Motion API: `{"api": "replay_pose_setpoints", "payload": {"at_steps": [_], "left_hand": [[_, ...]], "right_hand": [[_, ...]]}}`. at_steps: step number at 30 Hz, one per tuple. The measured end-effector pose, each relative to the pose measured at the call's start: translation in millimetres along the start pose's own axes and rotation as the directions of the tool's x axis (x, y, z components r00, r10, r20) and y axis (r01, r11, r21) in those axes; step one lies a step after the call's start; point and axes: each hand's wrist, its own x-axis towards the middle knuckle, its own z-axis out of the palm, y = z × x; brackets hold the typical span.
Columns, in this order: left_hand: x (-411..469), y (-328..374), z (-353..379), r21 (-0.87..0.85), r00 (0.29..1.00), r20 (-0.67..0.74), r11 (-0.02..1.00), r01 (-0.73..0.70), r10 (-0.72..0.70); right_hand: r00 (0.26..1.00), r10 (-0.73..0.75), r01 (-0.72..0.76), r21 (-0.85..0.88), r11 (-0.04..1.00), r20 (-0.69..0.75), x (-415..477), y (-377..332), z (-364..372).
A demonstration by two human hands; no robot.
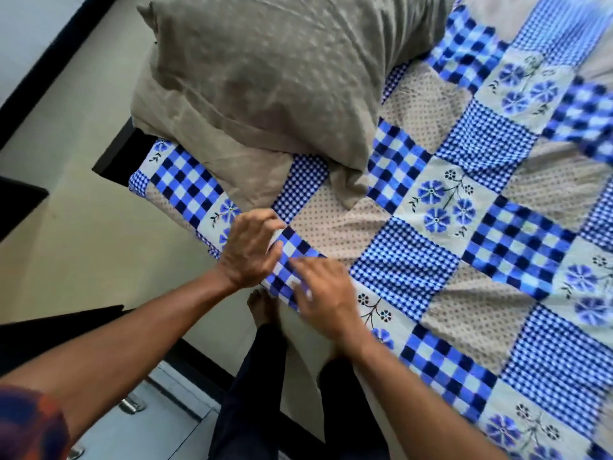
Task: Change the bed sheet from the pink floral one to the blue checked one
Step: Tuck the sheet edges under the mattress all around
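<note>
The blue checked sheet [464, 234], a patchwork of blue checks, dotted beige squares and blue flowers, lies spread over the bed. My left hand [248, 247] rests on the sheet at the near bed edge, fingers lightly bent over a checked square. My right hand [323, 293] lies flat beside it on the same edge, fingers straight and blurred by motion. The two hands are a few centimetres apart. No pink floral sheet is in view.
Two grey-beige pillows [265, 78] lie stacked at the head of the bed, just beyond my hands. My bare foot [262, 308] and dark trouser legs stand on the cream floor [83, 227] against the bed side. A white drawer unit with metal handles [132, 406] is at lower left.
</note>
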Motion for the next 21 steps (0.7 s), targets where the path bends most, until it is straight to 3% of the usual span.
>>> {"api": "replay_pose_setpoints", "payload": {"at_steps": [3, 7, 14, 21], "left_hand": [[33.0, 30.3, 23.4, -0.029, 0.988, 0.109, 0.994, -0.105, 0.108], [66.1, 54.4, 50.7, -0.015, 0.948, 0.286, 0.989, -0.144, 0.143], [61.2, 88.8, 89.7, 0.011, 0.823, 0.496, 0.946, -0.325, 0.277], [-21.6, 116.8, 85.0, 0.029, 0.833, 0.463, 0.935, -0.354, 0.302]], "right_hand": [[0.978, 0.189, -0.204, -0.215, 0.955, -0.092, 26.2, 65.2, -38.1], [0.94, 0.335, -0.29, -0.376, 0.88, 0.059, 18.2, 87.1, -48.6], [0.955, 0.258, -0.21, -0.284, 0.936, 0.144, -107.2, 5.6, -32.7], [0.912, 0.372, -0.397, -0.14, 0.907, -0.175, -57.8, 66.0, -78.2]]}}
